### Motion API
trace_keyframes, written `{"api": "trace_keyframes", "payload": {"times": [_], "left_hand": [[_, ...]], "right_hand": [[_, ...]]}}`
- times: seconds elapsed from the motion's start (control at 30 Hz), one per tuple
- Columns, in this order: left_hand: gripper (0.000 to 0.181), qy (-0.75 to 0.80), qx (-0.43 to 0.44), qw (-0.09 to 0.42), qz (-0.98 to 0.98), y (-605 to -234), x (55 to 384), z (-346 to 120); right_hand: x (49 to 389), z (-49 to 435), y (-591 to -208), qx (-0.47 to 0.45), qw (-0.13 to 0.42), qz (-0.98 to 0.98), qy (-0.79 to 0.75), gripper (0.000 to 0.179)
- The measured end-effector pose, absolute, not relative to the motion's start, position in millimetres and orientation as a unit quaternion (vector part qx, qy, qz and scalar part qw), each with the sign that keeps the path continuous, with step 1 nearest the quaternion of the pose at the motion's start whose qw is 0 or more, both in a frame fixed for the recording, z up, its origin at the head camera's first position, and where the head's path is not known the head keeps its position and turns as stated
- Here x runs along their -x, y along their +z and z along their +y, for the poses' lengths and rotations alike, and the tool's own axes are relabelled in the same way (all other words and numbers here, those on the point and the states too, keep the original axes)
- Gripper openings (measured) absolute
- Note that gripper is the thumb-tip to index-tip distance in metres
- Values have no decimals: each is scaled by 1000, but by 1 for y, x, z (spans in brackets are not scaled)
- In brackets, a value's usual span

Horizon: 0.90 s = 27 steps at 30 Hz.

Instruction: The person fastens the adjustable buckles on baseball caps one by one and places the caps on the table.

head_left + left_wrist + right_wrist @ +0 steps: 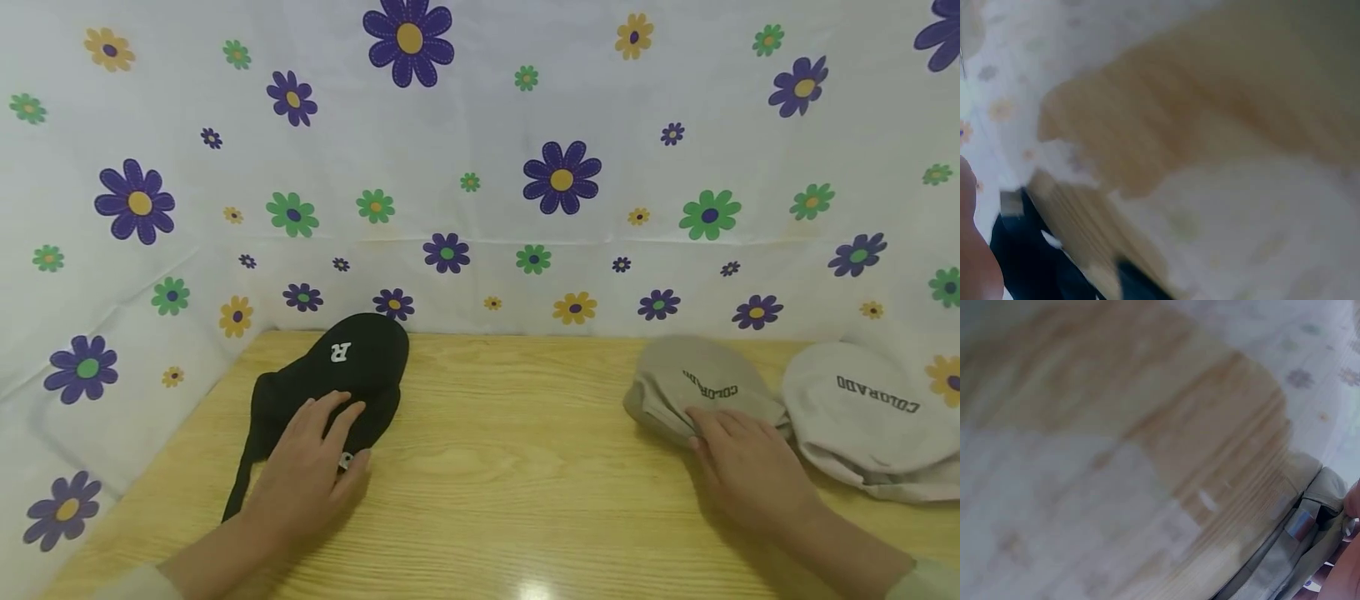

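Observation:
On the left of the table lies a black cap [367, 358] with a white letter R on its crown and a strap trailing toward me. My left hand [303, 467] rests over its near side, fingers loosely spread and thumb apart. Part of this cap is hidden under the hand. At the right, my right hand [753, 467] pinches the near edge of a tan cap [690, 367] marked COLORADO, thumb below the fingers. The right wrist view shows this cap's inner band and a small label [1300, 525] close to the fingers.
A pale cap [847, 417], also lettered COLORADO, sits at the far right beside the tan one. The wooden table [510, 467] runs between the hands. A white cloth [465, 125] printed with flowers hangs behind and along the left side.

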<state>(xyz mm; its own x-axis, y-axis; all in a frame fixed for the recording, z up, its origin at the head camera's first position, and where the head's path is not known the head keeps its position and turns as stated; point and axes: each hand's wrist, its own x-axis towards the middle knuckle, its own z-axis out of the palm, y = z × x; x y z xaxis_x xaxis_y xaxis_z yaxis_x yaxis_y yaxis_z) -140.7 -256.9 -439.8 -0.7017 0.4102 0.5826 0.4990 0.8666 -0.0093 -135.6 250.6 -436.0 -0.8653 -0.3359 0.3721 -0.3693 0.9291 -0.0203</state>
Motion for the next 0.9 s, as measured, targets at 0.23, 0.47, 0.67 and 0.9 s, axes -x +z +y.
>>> {"api": "trace_keyframes", "payload": {"times": [0.23, 0.47, 0.67, 0.9], "left_hand": [[51, -94, 230, 364, -898, -434, 141, -296], [44, -136, 162, 358, -909, -435, 142, -336], [44, -173, 120, 282, -936, -439, 147, -356], [45, -147, 142, 296, -933, -446, 156, -360]], "right_hand": [[138, 252, -434, -185, 190, -963, 37, 39], [141, 253, -438, -211, 223, -950, 46, 42], [143, 252, -439, -232, 257, -936, 60, 53], [140, 248, -438, -223, 287, -926, 100, 54]]}}
